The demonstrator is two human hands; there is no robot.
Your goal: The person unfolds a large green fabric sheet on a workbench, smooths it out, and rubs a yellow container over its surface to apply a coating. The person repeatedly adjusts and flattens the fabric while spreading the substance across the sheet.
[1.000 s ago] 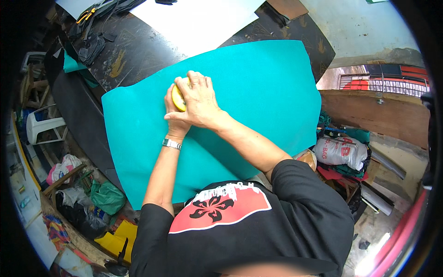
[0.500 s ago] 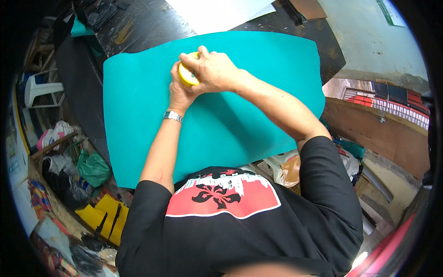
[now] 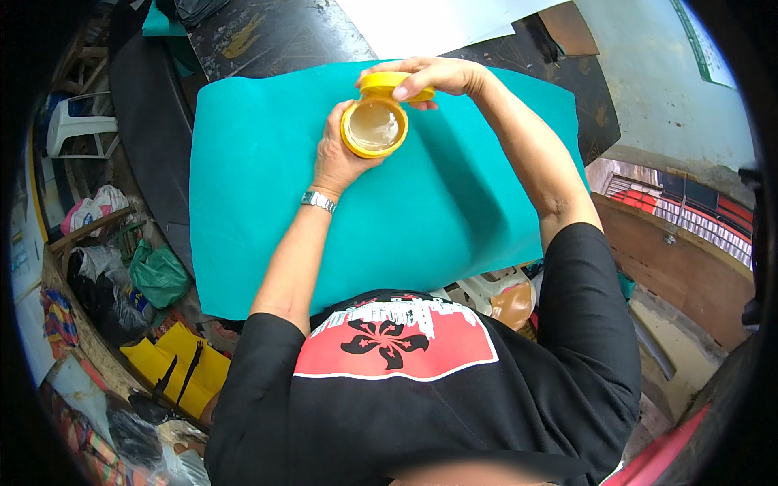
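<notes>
A round yellow tub is gripped by my left hand, its mouth facing up toward me. Inside it shows a cloudy, pale tan substance with a glossy surface. Just beyond the rim, my right hand pinches the yellow screw lid, lifted off the tub. The lid's far edge and some of my right fingers are hidden behind it. Both hands are above a large teal sheet that covers most of the dark table.
White sheets and a brown piece lie at the table's far side. At left stand a white plastic stool and a green bag. A yellow bag is at lower left, and a wooden panel at right.
The lid has come off the tub and moved to the right in my right hand. The tub's contents now show. My left hand has shifted slightly right with the tub.
</notes>
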